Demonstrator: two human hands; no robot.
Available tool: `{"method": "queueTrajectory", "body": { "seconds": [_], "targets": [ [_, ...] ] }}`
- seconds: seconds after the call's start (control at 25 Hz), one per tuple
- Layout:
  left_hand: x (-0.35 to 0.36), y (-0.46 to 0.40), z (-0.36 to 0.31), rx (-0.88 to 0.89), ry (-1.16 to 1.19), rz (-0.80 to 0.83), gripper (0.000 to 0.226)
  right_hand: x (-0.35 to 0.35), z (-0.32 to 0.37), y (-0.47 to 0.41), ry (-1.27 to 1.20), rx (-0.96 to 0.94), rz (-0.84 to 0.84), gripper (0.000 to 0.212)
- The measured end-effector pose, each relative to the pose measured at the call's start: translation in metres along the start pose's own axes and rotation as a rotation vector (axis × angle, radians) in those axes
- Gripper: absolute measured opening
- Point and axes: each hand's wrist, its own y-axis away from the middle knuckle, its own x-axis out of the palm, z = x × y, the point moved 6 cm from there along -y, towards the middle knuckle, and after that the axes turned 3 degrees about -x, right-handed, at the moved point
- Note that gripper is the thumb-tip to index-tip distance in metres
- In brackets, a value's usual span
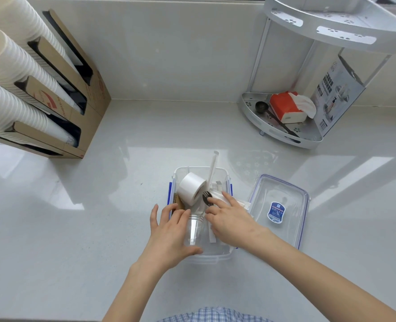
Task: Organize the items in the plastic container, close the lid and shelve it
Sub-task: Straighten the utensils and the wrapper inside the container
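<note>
A clear plastic container [220,175] with blue clips stands on the counter in front of me. Inside lie a white tape roll [191,188], a black fork [207,198], a clear cup [196,228] on its side, wrapped straws and a long white straw [213,169] sticking up over the far rim. My left hand [169,231] grips the clear cup from the left. My right hand [229,219] rests with straight fingers on the white wrappers and touches the fork. The clear lid [283,201] with a blue label lies upside down to the right of the container.
A cardboard dispenser [76,89] with stacks of white paper cups fills the left. A white corner shelf [285,126] at the back right holds a red tissue pack, a black scoop and a boxed item. The pale counter [99,217] stretches around the container.
</note>
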Motion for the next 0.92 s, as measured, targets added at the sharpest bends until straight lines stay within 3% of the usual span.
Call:
{"method": "queueTrajectory", "body": {
  "seconds": [0.16,0.48,0.64,0.72,0.92],
  "targets": [
    [-0.001,-0.002,0.001,0.027,-0.026,-0.006,0.112,-0.007,-0.001,0.0,-0.147,0.031,-0.065,0.038],
    [-0.005,-0.002,0.002,0.015,0.006,-0.091,0.093,-0.006,0.004,0.001,-0.174,0.003,-0.062,0.033],
    [-0.013,-0.005,0.002,-0.022,0.096,-0.124,0.09,-0.019,0.003,0.001,-0.322,0.014,-0.163,0.034],
    [-0.018,-0.007,0.002,-0.027,0.153,-0.162,0.084,-0.03,0.0,0.003,-0.424,0.034,-0.245,0.032],
    [-0.035,-0.017,0.006,-0.058,0.262,-0.271,0.038,-0.048,-0.03,0.008,-0.608,0.229,-0.397,0.029]
  ]
}}
